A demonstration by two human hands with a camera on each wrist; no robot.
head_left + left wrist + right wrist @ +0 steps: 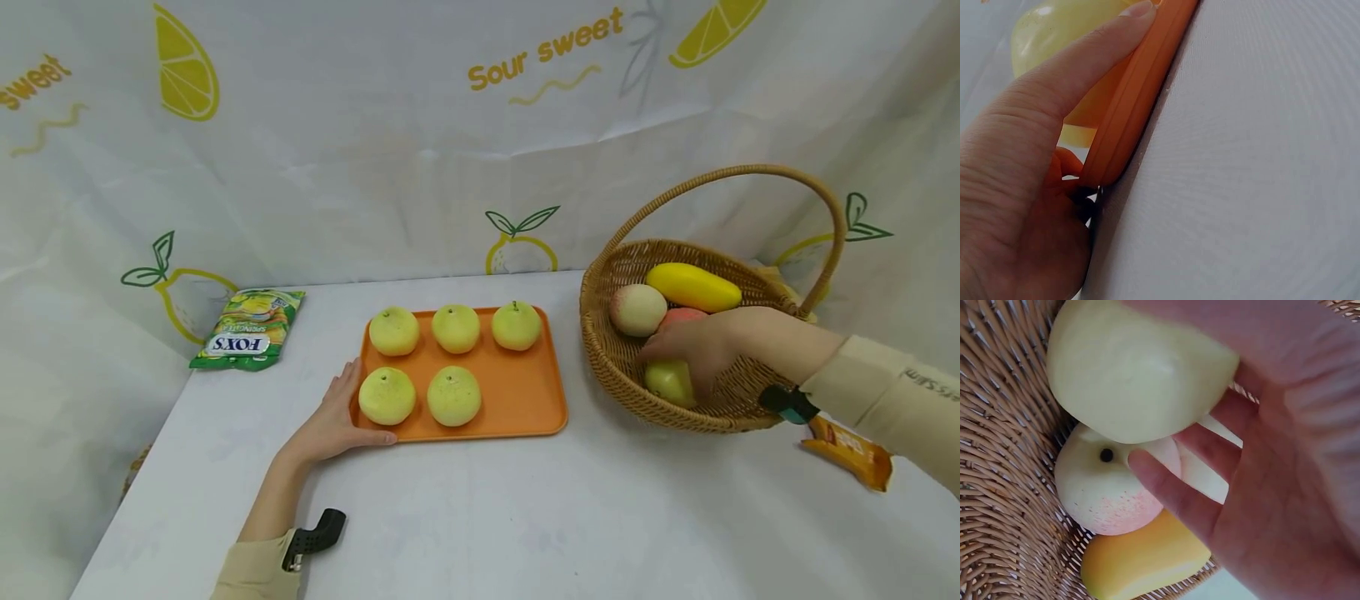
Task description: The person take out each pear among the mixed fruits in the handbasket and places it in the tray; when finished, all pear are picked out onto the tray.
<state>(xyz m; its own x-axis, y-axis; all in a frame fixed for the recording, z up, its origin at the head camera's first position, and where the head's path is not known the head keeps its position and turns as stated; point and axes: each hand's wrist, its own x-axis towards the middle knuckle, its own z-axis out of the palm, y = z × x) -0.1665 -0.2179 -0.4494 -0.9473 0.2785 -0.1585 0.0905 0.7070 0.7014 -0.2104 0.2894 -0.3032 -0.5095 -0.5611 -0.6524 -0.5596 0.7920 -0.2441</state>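
Observation:
My left hand [330, 425] holds the near left corner of an orange tray [521, 392], its thumb along the front rim and its fingers by the left side. Several yellow-green pears [453, 396] stand on the tray in two rows. Inside a wicker basket [611, 375] on the right, my right hand [708, 340] has its fingers round another pear [670, 383]. In the right wrist view this pear [1138, 375] lies in the curve of the hand, beside a pale pink peach [1110, 487]. Part of the thumb is cut off at the top of that view.
Also in the basket are a yellow mango [693, 286], a whitish peach [637, 310] and a reddish fruit [682, 316]. A tall handle [738, 171] arches over it. A green snack bag [251, 329] lies at the back left, an orange packet [851, 450] under the right forearm.

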